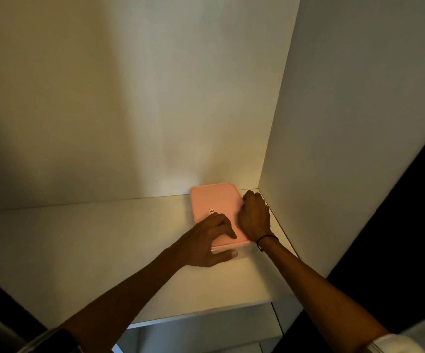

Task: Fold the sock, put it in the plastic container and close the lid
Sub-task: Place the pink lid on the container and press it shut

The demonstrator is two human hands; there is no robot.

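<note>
Both hands pressing the pink lid down onto the container at the back of the shelf.

Nearest me, my left hand (210,240) lies spread flat, fingers on the lid (215,207) and thumb hooked under its front edge, not gripping, I judge to seat that near side. Just beyond, my right hand (254,216) curls loosely over the lid's right edge, pushing rather than grasping. The plastic container (228,250) sits tucked into the far right corner of the white shelf (104,238), where the walls brace it. The sock is out of sight; presumably folded inside, though I cannot tell.
</note>
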